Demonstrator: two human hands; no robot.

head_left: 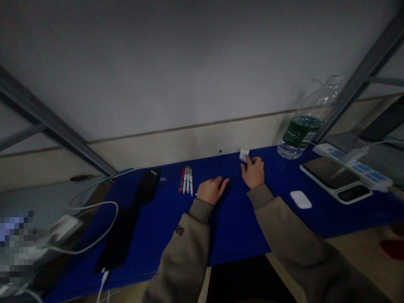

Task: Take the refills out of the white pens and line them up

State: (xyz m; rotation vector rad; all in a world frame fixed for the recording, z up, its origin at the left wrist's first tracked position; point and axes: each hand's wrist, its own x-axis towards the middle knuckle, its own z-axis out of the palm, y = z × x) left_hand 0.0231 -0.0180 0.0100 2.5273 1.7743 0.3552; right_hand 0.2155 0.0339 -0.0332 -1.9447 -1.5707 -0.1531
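Note:
My left hand (212,190) rests on the blue table surface (240,227), fingers curled together with a thin white pen-like tip showing at its left side. A row of pens (187,180), one red and three white, lies just left of it. My right hand (253,171) reaches farther back, its fingers touching a small white block (244,154) near the wall. Both arms wear grey-brown sleeves.
A black case (147,184) and a long black device (118,237) with white cables (94,210) lie left. A white earbud case (301,199), a white tray with dark devices (336,179), a power strip (353,166) and a water bottle (303,130) stand right.

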